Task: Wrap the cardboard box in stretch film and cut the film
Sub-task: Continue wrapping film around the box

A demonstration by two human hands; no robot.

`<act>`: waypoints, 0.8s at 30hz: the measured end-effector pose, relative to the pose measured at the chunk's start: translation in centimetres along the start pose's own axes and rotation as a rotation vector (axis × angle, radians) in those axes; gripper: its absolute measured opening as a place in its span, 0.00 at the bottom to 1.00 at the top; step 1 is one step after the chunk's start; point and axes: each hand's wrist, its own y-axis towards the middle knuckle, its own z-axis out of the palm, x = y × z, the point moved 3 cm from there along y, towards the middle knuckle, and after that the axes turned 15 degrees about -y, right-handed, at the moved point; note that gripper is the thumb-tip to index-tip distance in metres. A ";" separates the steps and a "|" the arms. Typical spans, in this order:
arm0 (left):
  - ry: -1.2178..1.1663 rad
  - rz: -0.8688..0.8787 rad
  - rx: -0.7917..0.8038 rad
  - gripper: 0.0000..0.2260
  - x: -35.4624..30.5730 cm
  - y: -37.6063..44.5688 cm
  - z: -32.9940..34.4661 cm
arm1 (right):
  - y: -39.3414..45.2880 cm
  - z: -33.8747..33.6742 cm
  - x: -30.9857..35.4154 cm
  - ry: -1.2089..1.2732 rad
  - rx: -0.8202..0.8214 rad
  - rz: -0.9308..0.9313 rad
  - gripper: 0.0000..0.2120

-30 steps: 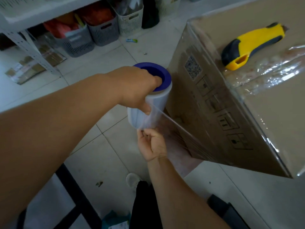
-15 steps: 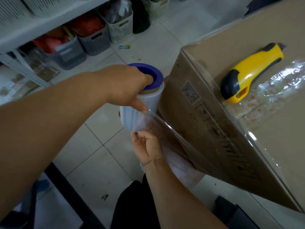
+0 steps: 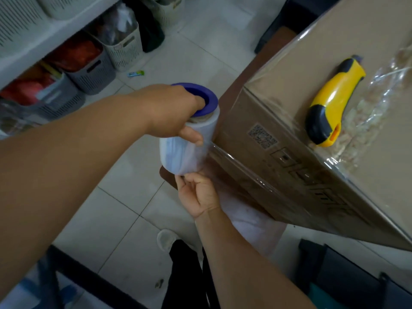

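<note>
Four perforated storage baskets line the floor under a white shelf at the left: two grey, two cream. The nearest grey basket holds red and white packets, the next grey basket holds something orange-red, the first cream basket holds clear-bagged goods, and the far cream basket shows too little to tell its contents. One small green and blue wrapper lies on the tiled floor just in front of them.

Two bare hands hold one roll of stretch film, which stands nearly upright just beside the left corner of the cardboard box. The left hand reaches in from the left with the arm extended, a finger hooked into the blue end cap and the thumb pressed on the roll's side. The right hand comes up from below, fingers curled against the roll's lower end (how firmly it grips cannot be told). One clear sheet of film stretches from the roll onto the box's printed side.

One box fills the right of the view, its top glossy with film. One yellow and black utility knife lies on that top, touching a bunched strip of film beside it.
</note>
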 end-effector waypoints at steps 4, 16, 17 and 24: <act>0.026 0.026 -0.001 0.27 0.6 0.7 -0.6 | 0.8 0.7 0.1 0.019 -0.024 -0.016 0.26; 0.054 0.069 0.049 0.24 2.5 4.1 -1.6 | 3.7 2.1 0.2 -0.008 -0.063 0.003 0.24; 0.057 0.070 0.054 0.24 2.7 4.5 -1.6 | 4.1 2.1 0.2 -0.004 -0.067 0.010 0.24; 0.049 0.108 0.054 0.25 3.5 6.5 -1.2 | 5.5 1.9 0.8 0.012 -0.069 -0.014 0.22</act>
